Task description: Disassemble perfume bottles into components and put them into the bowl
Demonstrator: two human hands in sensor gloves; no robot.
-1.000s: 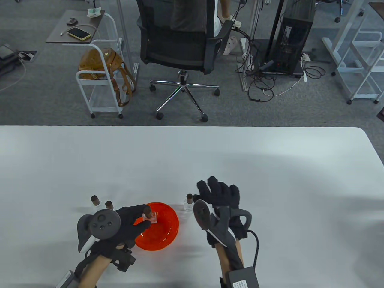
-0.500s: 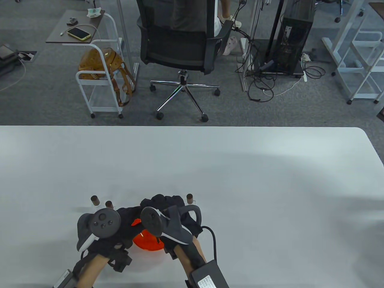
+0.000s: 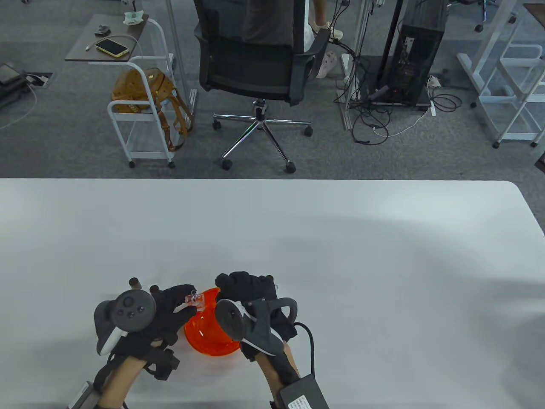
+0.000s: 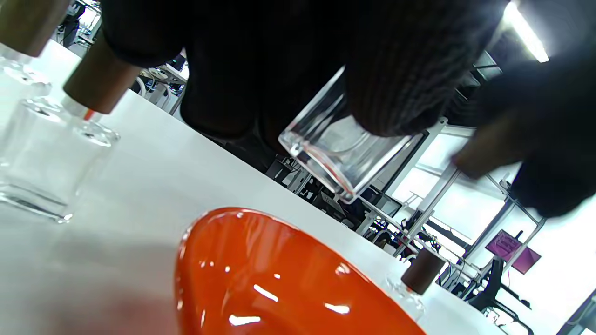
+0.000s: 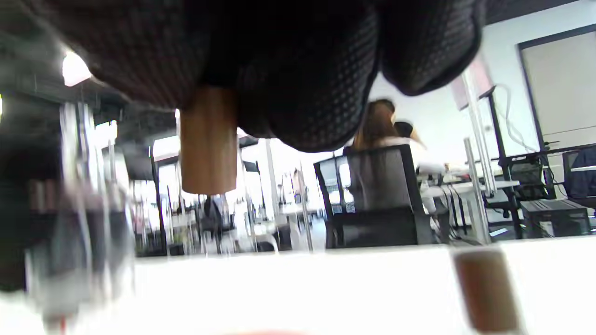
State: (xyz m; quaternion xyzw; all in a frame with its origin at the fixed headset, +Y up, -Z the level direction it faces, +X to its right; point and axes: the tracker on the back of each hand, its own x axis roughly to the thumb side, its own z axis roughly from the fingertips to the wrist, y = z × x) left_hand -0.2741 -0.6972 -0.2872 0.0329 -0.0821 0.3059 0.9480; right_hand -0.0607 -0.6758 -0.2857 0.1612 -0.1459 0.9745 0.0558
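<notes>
Left hand (image 3: 170, 309) grips square clear-glass bottle (image 4: 333, 149); right hand (image 3: 251, 294) pinches cylindrical wooden cap (image 5: 208, 142).

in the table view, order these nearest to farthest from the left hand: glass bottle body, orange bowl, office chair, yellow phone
From the left hand, in the table view:
1. glass bottle body: pinched in its fingers, over the bowl's left rim.
2. orange bowl: just right of the hand, on the table.
3. office chair: on the floor beyond the table's far edge.
4. yellow phone: far left, on the small side table.
</notes>
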